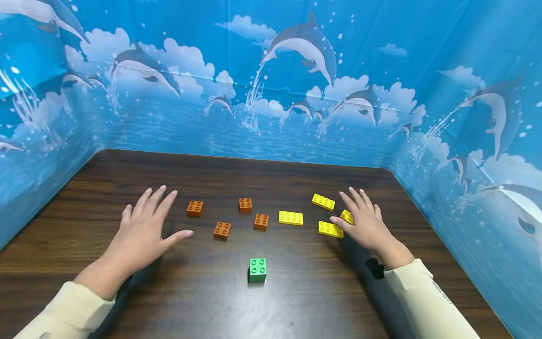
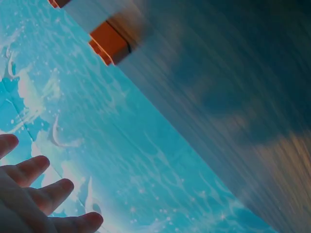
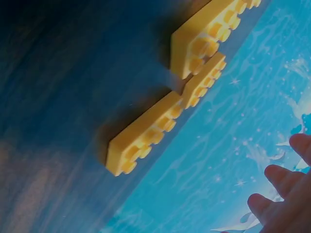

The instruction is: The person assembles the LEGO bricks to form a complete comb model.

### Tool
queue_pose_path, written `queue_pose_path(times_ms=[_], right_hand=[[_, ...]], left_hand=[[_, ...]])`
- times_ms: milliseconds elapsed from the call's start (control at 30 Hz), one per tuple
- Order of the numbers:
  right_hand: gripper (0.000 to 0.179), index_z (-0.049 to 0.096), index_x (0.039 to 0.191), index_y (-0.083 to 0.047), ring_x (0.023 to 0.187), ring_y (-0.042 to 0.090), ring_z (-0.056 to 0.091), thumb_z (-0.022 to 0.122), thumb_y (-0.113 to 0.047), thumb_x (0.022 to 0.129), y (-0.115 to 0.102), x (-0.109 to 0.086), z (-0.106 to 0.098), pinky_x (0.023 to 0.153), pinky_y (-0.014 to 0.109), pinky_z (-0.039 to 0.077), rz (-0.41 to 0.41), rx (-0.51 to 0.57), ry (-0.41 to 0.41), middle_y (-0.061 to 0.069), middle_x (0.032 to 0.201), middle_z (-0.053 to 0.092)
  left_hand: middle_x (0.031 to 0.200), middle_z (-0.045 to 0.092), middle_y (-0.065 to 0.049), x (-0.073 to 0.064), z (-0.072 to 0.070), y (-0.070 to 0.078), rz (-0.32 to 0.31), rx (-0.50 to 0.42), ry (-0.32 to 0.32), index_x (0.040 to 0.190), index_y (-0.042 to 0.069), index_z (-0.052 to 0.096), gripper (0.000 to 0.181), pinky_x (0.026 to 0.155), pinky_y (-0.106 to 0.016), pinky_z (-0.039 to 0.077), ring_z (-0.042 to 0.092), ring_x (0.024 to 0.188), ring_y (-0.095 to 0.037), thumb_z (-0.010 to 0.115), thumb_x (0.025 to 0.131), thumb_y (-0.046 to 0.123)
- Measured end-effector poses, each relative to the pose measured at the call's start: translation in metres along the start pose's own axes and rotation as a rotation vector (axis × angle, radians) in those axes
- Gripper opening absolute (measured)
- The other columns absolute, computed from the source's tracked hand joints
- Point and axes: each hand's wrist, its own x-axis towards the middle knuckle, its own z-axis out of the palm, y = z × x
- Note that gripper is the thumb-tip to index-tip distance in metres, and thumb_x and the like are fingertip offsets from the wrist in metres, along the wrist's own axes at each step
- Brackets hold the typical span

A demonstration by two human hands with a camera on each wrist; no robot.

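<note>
My left hand [image 1: 141, 233] hovers over the table's left side with its fingers spread, holding nothing. The nearest block to it is an orange-brown toy brick [image 1: 195, 208]; other orange-brown bricks lie to its right, one [image 1: 222, 230] nearer me, one [image 1: 245, 205] farther back and one [image 1: 260, 221] toward the middle. On the right, my right hand [image 1: 367, 223] is held over the yellow bricks, fingers extended. Its thumb overlaps a long yellow brick [image 1: 329, 229] in the head view, and another yellow brick [image 1: 347, 216] is partly hidden behind the hand. A third [image 1: 323, 201] lies just beyond.
Another long yellow brick [image 1: 290, 217] lies near the middle of the dark wooden table [image 1: 190, 292]. Closer to me stands a green brick [image 1: 257, 270], taller than the others. A blue dolphin-print sheet [image 1: 262, 113] rises along the table's back and sides.
</note>
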Motion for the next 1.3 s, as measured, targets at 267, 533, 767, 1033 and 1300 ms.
queue_pose_path(times_ms=[267, 533, 767, 1033, 1300], right_hand=[[0.084, 0.023, 0.153, -0.008, 0.144, 0.045, 0.003, 0.053, -0.057, 0.092, 0.007, 0.002, 0.003, 0.105, 0.072, 0.006, 0.015, 0.043, -0.013, 0.022, 0.158, 0.012], [0.084, 0.024, 0.152, -0.006, 0.143, 0.046, 0.006, 0.056, -0.054, 0.092, 0.010, 0.004, 0.006, 0.105, 0.072, 0.008, 0.025, 0.067, -0.020, 0.024, 0.157, 0.014], [0.083, 0.025, 0.152, -0.007, 0.143, 0.046, 0.008, 0.055, -0.056, 0.092, 0.009, 0.006, 0.013, 0.105, 0.072, 0.010, 0.018, 0.059, -0.026, 0.024, 0.157, 0.016], [0.082, 0.026, 0.152, -0.008, 0.143, 0.045, 0.010, 0.057, -0.053, 0.091, 0.004, 0.004, 0.016, 0.104, 0.071, 0.012, 0.002, 0.082, -0.035, 0.023, 0.157, 0.018], [0.078, 0.032, 0.151, -0.010, 0.143, 0.043, 0.016, 0.062, -0.048, 0.090, -0.008, 0.003, 0.016, 0.106, 0.069, 0.016, -0.051, 0.098, -0.002, 0.019, 0.155, 0.026]], left_hand=[[0.154, 0.020, -0.024, 0.000, 0.004, 0.014, 0.072, -0.062, 0.019, 0.152, 0.006, 0.025, 0.096, 0.100, -0.075, 0.014, 0.015, 0.141, -0.047, 0.062, 0.084, 0.062], [0.154, 0.024, -0.020, -0.002, 0.009, 0.030, 0.145, -0.161, 0.005, 0.149, 0.006, 0.031, 0.090, 0.103, -0.071, 0.016, 0.017, 0.141, -0.043, 0.070, 0.083, 0.052], [0.152, 0.029, -0.019, -0.001, 0.017, 0.037, 0.189, -0.175, -0.015, 0.149, 0.008, 0.033, 0.086, 0.103, -0.069, 0.022, 0.026, 0.138, -0.044, 0.071, 0.083, 0.048], [0.150, 0.033, -0.021, 0.007, 0.022, 0.038, 0.135, -0.241, -0.106, 0.148, 0.008, 0.035, 0.083, 0.101, -0.069, 0.026, 0.031, 0.134, -0.048, 0.074, 0.083, 0.042], [0.148, 0.035, -0.023, 0.022, 0.029, 0.033, 0.098, -0.335, -0.188, 0.147, 0.007, 0.038, 0.078, 0.100, -0.065, 0.033, 0.032, 0.135, -0.046, 0.076, 0.083, 0.032]])
